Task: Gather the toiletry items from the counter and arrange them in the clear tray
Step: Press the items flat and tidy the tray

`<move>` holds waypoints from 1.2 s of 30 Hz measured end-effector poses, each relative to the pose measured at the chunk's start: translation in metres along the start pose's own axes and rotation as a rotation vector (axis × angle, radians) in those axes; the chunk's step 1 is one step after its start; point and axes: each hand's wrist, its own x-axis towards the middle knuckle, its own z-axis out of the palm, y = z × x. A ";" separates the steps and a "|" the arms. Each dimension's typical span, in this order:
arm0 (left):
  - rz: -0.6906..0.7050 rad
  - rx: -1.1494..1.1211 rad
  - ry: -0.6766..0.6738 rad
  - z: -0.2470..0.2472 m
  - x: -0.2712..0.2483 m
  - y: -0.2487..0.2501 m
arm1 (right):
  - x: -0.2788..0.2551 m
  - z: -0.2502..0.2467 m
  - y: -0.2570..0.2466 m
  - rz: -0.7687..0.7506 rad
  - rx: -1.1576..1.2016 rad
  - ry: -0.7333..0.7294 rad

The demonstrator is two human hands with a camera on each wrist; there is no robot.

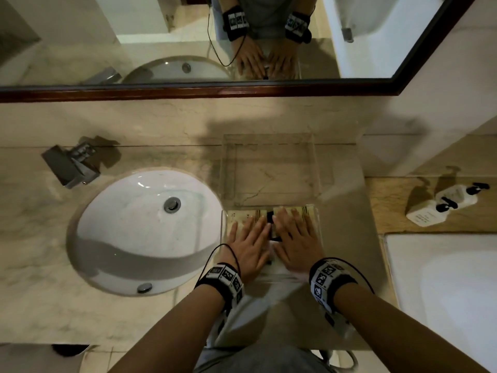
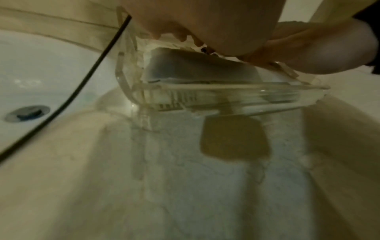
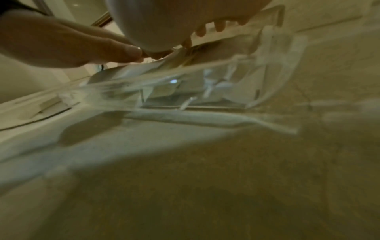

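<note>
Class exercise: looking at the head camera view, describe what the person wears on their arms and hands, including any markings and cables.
Both forearms are bare, with no sleeves or gloves. Each wrist carries a black band set with white squares printed with black code-like patterns, just behind the left hand and the right hand. A thin black cable loops from each band.

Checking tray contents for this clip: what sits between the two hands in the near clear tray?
In the head view, a small black item lies between the left hand and right hand, among cream packets in the clear tray; its identity is unclear.

Beige marble counter (image 1: pixel 161 125), white oval sink (image 1: pixel 139 232), dark-framed mirror (image 1: pixel 188 91).
</note>
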 end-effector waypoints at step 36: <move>-0.061 -0.002 0.018 -0.005 0.007 0.000 | 0.010 -0.018 -0.012 -0.040 0.044 0.041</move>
